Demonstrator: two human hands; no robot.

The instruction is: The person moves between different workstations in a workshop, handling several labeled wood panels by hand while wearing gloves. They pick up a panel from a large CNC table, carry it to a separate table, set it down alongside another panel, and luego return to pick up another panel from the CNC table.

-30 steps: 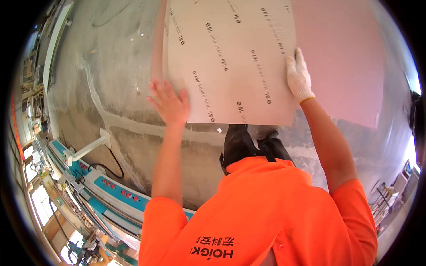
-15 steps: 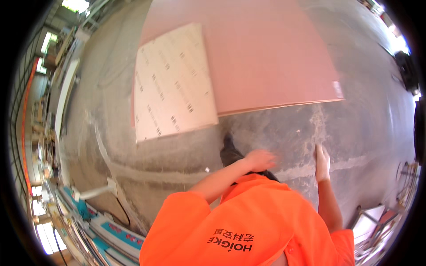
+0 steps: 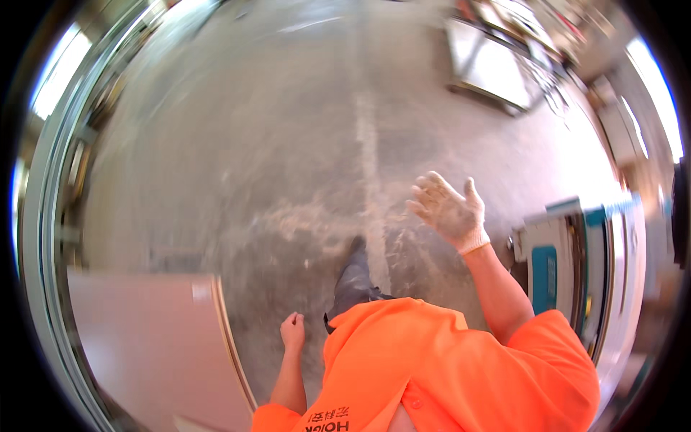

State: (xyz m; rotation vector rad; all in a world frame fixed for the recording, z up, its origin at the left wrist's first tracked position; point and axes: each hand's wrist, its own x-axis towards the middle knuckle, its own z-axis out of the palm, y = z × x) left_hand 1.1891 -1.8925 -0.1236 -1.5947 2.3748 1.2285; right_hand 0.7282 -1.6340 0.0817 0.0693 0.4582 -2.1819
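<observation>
My right hand (image 3: 450, 210) is raised ahead of my body in a pale, dusty work glove. Its fingers are spread, and it holds nothing. Low at my left side hangs my left hand (image 3: 293, 333), bare, with the fingers curled closed and no object showing in them. It is nearest to the stack of pinkish sheets (image 3: 155, 331) on the left, apart from its edge. One of my legs (image 3: 353, 277), in dark trousers, is stretched forward on the concrete floor.
A wheeled cart (image 3: 489, 68) with a pale panel stands far right. Close on my right is a white and teal machine (image 3: 545, 277). A pale line (image 3: 368, 151) runs along the concrete floor. Metal rails (image 3: 50, 194) curve along the left rim.
My view has swung to the right, so the pinkish sheets now lie at my left. The gloved right hand has come up and spread; the bare left hand has dropped to my side.
</observation>
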